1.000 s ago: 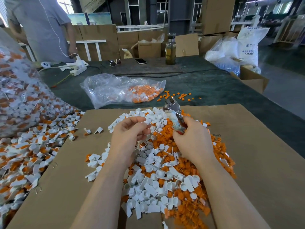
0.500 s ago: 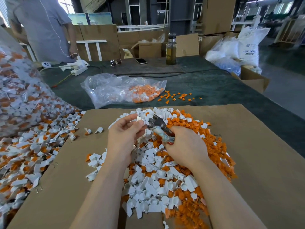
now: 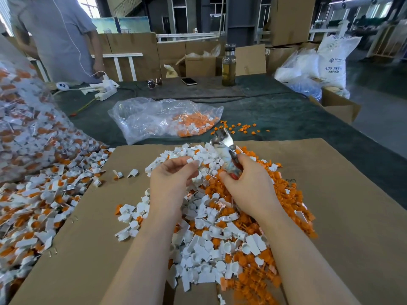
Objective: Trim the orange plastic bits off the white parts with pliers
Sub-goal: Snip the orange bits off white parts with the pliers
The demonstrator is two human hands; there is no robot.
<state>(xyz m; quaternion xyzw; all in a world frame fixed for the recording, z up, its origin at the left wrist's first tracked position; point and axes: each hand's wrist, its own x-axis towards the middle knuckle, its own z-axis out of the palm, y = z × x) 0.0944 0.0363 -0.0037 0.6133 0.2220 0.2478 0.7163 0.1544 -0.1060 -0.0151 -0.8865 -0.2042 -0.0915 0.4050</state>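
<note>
Beyond the cardboard sheet (image 3: 330, 216), a clear plastic bag (image 3: 154, 119) holds orange bits and some white parts; a white sack (image 3: 334, 60) far right reads "ABS". Over the pile of white parts (image 3: 204, 245) on the cardboard sheet, the left hand (image 3: 169, 183) pinches a small white part (image 3: 189, 160), while the right hand (image 3: 251, 186) grips the pliers (image 3: 224, 148), tip raised.

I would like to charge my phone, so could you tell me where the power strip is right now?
In the head view, the white power strip lies far left on the dark green table, beyond the clear plastic bag and left of the sunglasses.
</note>
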